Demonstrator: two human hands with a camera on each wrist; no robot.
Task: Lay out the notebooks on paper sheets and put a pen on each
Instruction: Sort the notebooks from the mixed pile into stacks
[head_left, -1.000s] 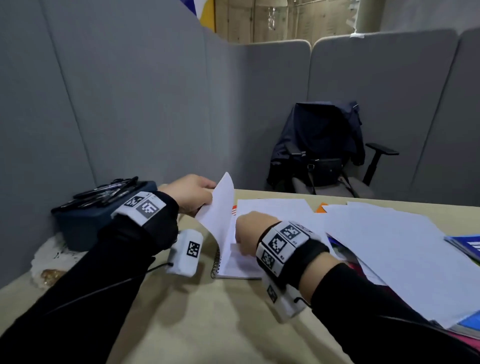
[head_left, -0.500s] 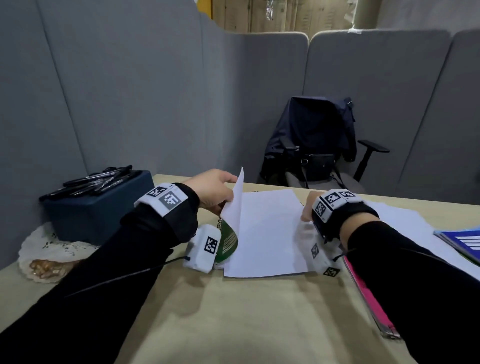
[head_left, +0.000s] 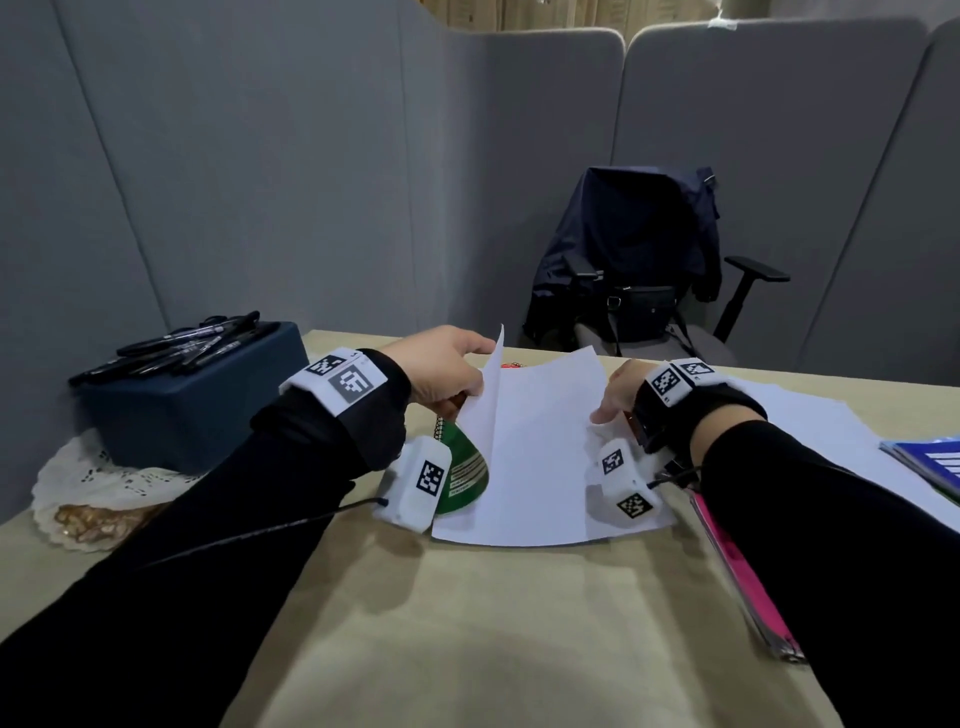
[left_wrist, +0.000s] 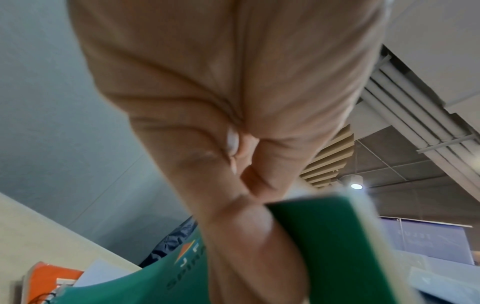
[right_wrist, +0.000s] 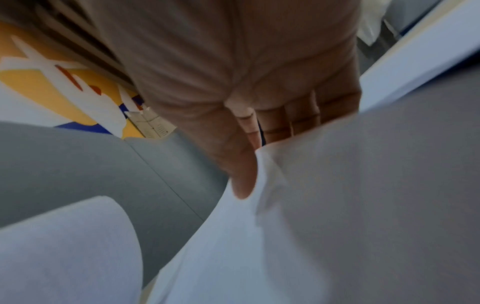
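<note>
A green spiral notebook (head_left: 462, 470) lies left of centre on the table, mostly under a white sheet (head_left: 540, 457). My left hand (head_left: 452, 374) pinches the notebook's raised edge (left_wrist: 324, 246) between thumb and fingers, and the sheet's left edge stands up against that hand. On the opposite side my right hand (head_left: 613, 400) pinches the sheet's right edge (right_wrist: 285, 205), thumb on top. Several black pens (head_left: 182, 343) lie on a dark blue box (head_left: 192, 410) at the left. An orange notebook (left_wrist: 49, 279) shows behind the green one.
More white sheets (head_left: 810, 415) spread to the right, with a pink notebook (head_left: 743, 571) and a blue one (head_left: 930, 462) at the right edge. A lace doily (head_left: 88, 493) sits by the box. Grey partitions enclose the table; a chair with a dark jacket (head_left: 639, 249) stands behind.
My right hand has moved from the middle to the sheet's right edge, and the sheet now lies spread over the green notebook. The left hand keeps its hold at the left edge.
</note>
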